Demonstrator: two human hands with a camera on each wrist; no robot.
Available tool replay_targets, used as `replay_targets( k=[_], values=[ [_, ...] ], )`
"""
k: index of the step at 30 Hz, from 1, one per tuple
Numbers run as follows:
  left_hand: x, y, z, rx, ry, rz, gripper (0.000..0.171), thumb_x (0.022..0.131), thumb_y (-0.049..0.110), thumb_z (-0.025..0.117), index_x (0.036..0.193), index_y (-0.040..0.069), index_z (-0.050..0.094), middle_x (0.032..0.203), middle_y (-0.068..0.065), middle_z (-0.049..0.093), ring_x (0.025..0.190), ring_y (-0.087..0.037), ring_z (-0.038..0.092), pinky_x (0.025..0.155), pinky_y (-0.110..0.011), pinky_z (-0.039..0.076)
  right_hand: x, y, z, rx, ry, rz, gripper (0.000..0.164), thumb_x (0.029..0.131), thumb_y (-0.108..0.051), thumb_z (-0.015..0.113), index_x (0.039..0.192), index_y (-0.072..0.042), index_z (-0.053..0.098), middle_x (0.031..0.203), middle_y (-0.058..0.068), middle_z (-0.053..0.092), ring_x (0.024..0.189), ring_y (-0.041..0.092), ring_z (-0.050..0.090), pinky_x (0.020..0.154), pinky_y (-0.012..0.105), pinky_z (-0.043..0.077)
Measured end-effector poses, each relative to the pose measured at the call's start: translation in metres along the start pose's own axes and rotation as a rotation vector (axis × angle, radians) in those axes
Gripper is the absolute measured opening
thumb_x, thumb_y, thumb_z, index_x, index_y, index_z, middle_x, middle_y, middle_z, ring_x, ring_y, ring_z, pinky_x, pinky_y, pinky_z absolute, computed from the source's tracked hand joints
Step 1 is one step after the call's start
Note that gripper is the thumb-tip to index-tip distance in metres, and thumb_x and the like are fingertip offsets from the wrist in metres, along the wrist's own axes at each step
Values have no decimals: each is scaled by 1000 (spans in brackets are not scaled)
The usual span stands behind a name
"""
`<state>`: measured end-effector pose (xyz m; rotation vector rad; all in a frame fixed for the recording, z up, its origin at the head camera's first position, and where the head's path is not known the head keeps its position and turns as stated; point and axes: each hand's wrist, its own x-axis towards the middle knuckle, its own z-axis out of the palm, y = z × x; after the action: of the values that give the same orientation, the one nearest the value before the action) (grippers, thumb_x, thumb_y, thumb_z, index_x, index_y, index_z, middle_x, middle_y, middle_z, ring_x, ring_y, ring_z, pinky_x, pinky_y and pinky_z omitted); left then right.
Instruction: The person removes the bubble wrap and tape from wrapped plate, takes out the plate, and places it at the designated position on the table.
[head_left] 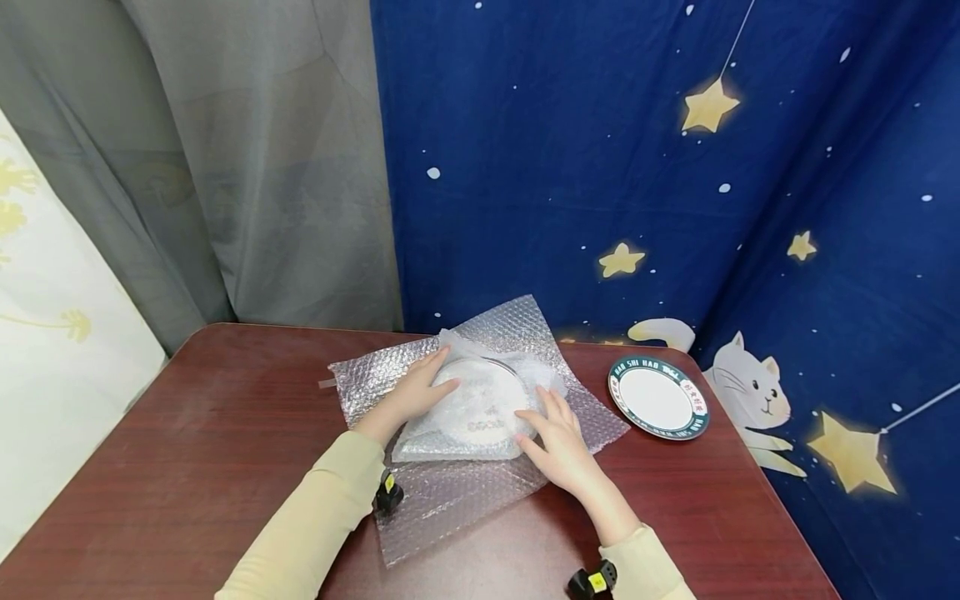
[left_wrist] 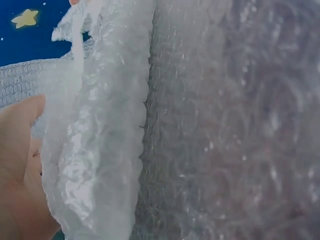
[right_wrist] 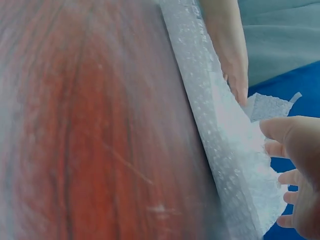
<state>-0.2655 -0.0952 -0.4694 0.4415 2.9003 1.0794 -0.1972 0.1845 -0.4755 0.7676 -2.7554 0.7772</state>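
A round plate (head_left: 483,400) with a dark rim line shows through a whitish wrapping of bubble wrap at the table's back middle. Beneath this bundle a larger sheet of clear bubble wrap (head_left: 457,504) lies spread at an angle. On the bundle's left side rests my left hand (head_left: 414,393), fingers extended and thumb apart. My right hand (head_left: 557,437) touches its right side with spread fingers, near a crumpled fold. The right wrist view shows this hand's fingers (right_wrist: 286,179) against the wrap's edge. Close bubble wrap (left_wrist: 105,135) fills much of the left wrist view.
A second plate (head_left: 658,398), white with a dark green lettered rim, lies on the reddish-brown table (head_left: 187,467) at the right. Behind the table hang a grey curtain (head_left: 277,167) and a blue starry curtain (head_left: 540,167).
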Motion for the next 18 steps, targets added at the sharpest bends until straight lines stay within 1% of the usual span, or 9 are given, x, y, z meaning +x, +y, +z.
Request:
replay_targets(
  k=[6, 11, 14, 18],
  values=[
    [2, 0, 0, 3, -10, -1, 71, 98, 40, 53, 153, 7, 21, 156, -11, 20, 142, -35, 16, 112, -52, 13, -4, 5, -5, -4, 42, 12, 32, 91, -34, 65, 116, -14, 68, 152, 19, 28, 140, 40, 16, 102, 69, 17],
    [4, 0, 0, 5, -13, 15, 71, 98, 41, 52, 153, 7, 22, 156, -12, 21, 142, -36, 17, 112, -53, 14, -9, 10, -9, 14, 78, 53, 24, 91, -35, 65, 103, -15, 68, 150, 23, 30, 140, 40, 16, 102, 69, 17],
    [5, 0, 0, 12, -13, 26, 71, 98, 41, 52, 152, 6, 23, 156, -13, 22, 141, -36, 18, 111, -53, 15, -10, 14, -14, 39, 122, 63, 17, 91, -33, 65, 92, -16, 65, 150, 25, 29, 140, 41, 14, 101, 69, 16],
    [6, 1, 2, 35, -21, 32, 71, 97, 41, 53, 152, 7, 24, 156, -12, 22, 141, -37, 17, 111, -55, 14, -9, 20, -22, 79, 198, 74, 19, 91, -30, 65, 80, -17, 59, 151, 24, 27, 140, 41, 14, 101, 69, 14]
  ],
)
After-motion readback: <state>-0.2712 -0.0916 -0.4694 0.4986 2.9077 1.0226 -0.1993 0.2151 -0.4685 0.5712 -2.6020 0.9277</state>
